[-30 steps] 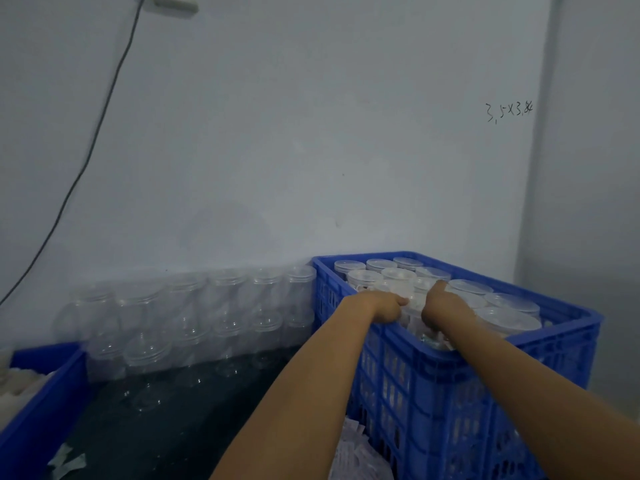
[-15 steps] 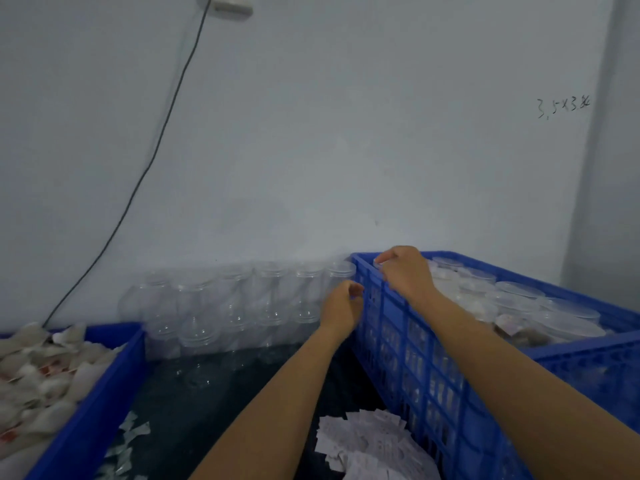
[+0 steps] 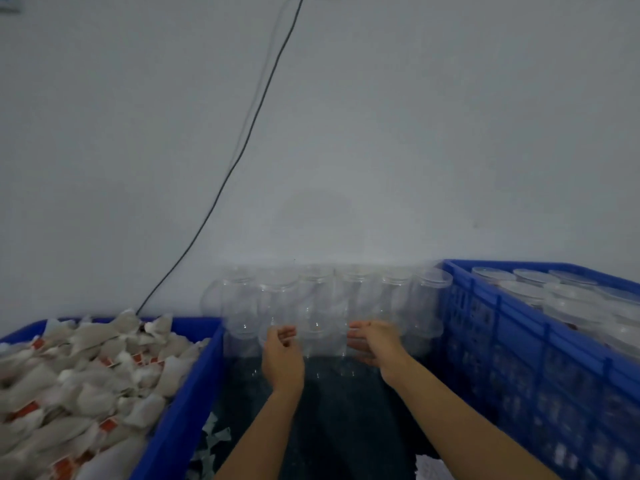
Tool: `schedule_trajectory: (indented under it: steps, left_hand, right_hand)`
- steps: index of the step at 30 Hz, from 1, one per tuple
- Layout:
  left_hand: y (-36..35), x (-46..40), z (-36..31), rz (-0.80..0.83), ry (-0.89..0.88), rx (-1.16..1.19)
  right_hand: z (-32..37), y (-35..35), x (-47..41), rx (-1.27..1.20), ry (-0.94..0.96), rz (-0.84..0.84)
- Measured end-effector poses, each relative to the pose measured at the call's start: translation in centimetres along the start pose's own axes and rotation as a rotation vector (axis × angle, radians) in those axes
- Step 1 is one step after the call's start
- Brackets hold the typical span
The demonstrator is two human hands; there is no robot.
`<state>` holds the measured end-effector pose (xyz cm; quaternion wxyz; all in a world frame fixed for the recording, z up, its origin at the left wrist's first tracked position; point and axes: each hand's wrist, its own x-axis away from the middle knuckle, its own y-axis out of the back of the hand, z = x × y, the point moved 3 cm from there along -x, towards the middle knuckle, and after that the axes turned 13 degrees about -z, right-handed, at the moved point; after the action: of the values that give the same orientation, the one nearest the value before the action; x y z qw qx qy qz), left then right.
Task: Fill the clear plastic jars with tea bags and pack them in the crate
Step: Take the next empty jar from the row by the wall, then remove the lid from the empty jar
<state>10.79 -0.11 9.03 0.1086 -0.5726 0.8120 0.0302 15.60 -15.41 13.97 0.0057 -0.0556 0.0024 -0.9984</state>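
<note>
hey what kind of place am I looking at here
Probably a small hand-packing workroom, not a home kitchen. A blue bin heaped with tea bags, stacked empty clear jars along a bare wall, and a blue crate of lidded jars suggest that.

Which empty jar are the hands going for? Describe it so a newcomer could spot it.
Between the tea bag bin and the blue crate, clear jars are stacked against the wall. The target is the front, lower jar, mid-stack. It alone sits directly between the left hand and right hand.
</note>
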Motion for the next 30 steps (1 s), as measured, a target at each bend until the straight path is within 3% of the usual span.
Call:
schedule_trajectory:
  steps: [4,10,14,22,30]
  left_hand:
    - [1.6,-2.6,-0.3,-0.168,-0.12,0.024]
    - [0.2,-6.1,1.4,0.048,-0.145,-0.075]
    - [-0.9,-7.2,3.2,0.082,-0.118,-0.027]
    - [-1.1,-6.7,3.5,0.008,-0.146,-0.043]
    - [0.8,-3.6,0.7,0.084,-0.118,0.048]
  right_hand:
    - [-1.7,-5.3,-1.4,-0.059,0.009,0.043]
    - [-3.1,-10.9,-2.9,-0.134,0.055,0.061]
    - [-3.9,-13.0,-3.0,-0.159,0.057,0.116]
    - [-3.8,-13.2,-1.9,-0.137,0.171,0.113]
    - [-3.0,-10.6,0.7,-0.071,0.299,0.017]
